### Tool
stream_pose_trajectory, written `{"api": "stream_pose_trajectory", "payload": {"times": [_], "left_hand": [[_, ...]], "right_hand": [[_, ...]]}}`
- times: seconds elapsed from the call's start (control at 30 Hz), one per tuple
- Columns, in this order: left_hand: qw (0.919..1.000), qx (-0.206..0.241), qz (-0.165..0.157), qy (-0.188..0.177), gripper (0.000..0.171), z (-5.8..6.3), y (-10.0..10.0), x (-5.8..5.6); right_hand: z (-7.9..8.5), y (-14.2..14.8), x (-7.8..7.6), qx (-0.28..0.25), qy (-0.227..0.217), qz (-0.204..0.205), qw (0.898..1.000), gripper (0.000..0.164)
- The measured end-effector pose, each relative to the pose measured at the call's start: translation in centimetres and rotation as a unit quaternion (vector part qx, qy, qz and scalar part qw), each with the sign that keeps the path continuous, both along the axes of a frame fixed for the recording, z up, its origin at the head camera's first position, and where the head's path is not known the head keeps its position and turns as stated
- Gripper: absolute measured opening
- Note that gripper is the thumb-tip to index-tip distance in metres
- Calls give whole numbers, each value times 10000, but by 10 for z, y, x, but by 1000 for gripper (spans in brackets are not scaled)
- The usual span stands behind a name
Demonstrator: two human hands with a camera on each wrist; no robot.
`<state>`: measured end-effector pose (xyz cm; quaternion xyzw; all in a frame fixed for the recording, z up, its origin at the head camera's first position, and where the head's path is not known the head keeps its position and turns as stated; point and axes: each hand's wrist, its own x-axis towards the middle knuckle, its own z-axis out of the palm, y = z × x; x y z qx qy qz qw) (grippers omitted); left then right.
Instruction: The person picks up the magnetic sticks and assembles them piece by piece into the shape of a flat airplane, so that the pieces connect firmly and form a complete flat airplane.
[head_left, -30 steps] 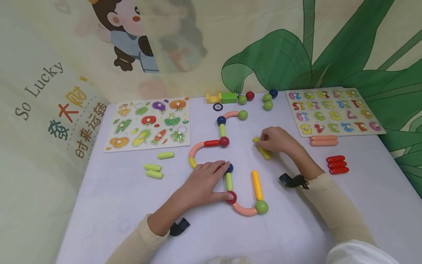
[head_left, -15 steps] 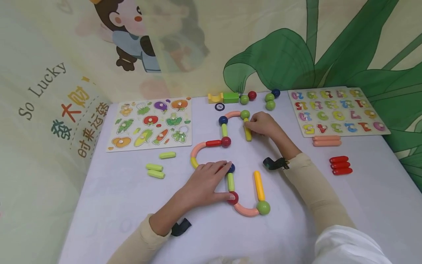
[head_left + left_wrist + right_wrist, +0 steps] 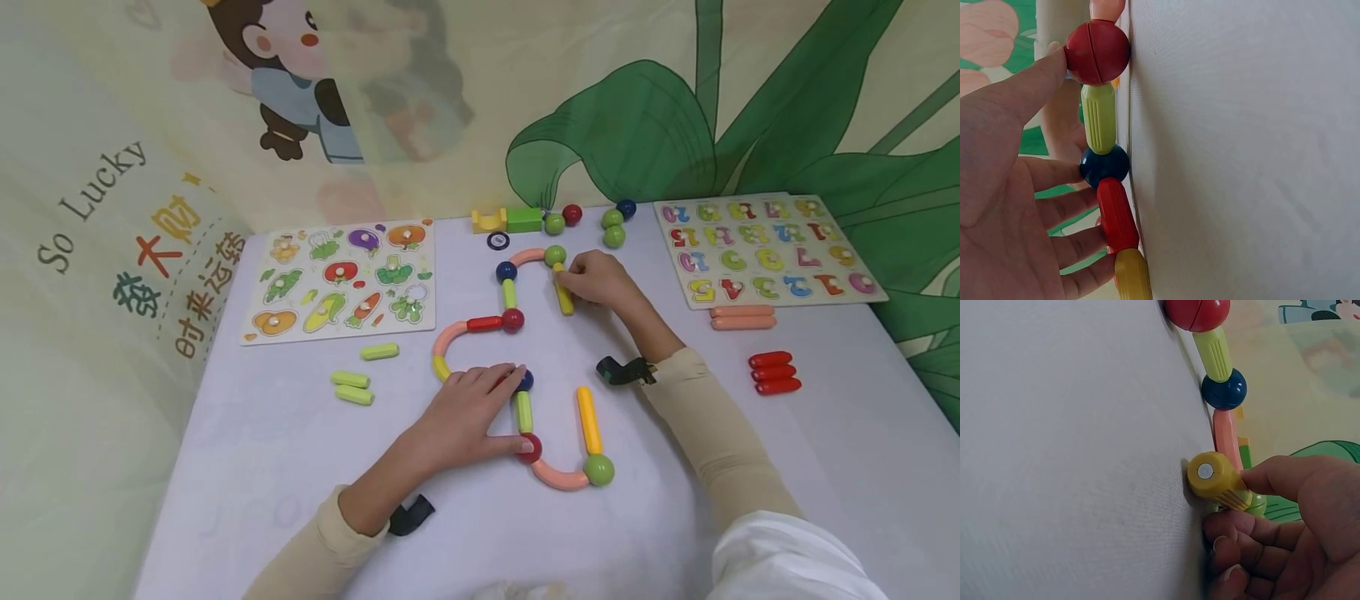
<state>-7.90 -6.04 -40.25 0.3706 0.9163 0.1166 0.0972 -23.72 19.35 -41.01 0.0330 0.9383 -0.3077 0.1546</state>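
A winding chain of coloured magnetic rods and balls lies on the white table. My right hand (image 3: 600, 279) pinches a yellow magnetic rod (image 3: 563, 297) between thumb and fingers, its far end at the green ball (image 3: 555, 255) of the chain's back end. The rod's round metal tip (image 3: 1205, 470) faces the right wrist camera. My left hand (image 3: 459, 423) rests against the nearer part of the chain with fingers extended. Its thumb touches a red ball (image 3: 1097, 53), and its fingertips lie along a navy ball (image 3: 1105, 165) and a red rod (image 3: 1118, 212).
Loose light green rods (image 3: 352, 394) lie left of the chain; pink rods (image 3: 742, 323) and red rods (image 3: 775, 373) lie right. A vegetable puzzle board (image 3: 341, 283) and a number puzzle board (image 3: 765, 250) flank the back. Spare balls (image 3: 614, 237) and blocks (image 3: 523, 220) stand by the wall.
My right hand has carried the yellow rod leftward and away from me to the green ball, then stayed nearly still. The left hand keeps its place on the chain.
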Motion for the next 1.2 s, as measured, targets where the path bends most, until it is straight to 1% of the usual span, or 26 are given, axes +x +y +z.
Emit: {"api": "stream_pose_trajectory", "payload": {"times": [0.33,0.53,0.73,0.93,1.07,1.2], "left_hand": [[10000,53,-35,0,92,-1,0,0],[10000,27,-20,-7,92,-1,0,0],[10000,9,2,-20,92,-1,0,0],[10000,0,0,1,92,0,0,1],[10000,-31,2,39,92,0,0,0],[10000,-82,15,52,92,0,1,1]], "right_hand": [[-3,-1,-4,-50,132,-17,9999,38],[-4,-3,-5,-87,120,-73,9999,37],[-3,-1,-6,-62,71,11,10000,39],[-2,-1,0,31,5,176,9998,36],[-2,-4,6,65,-99,316,9994,38],[-4,-4,10,27,-173,300,9994,40]]}}
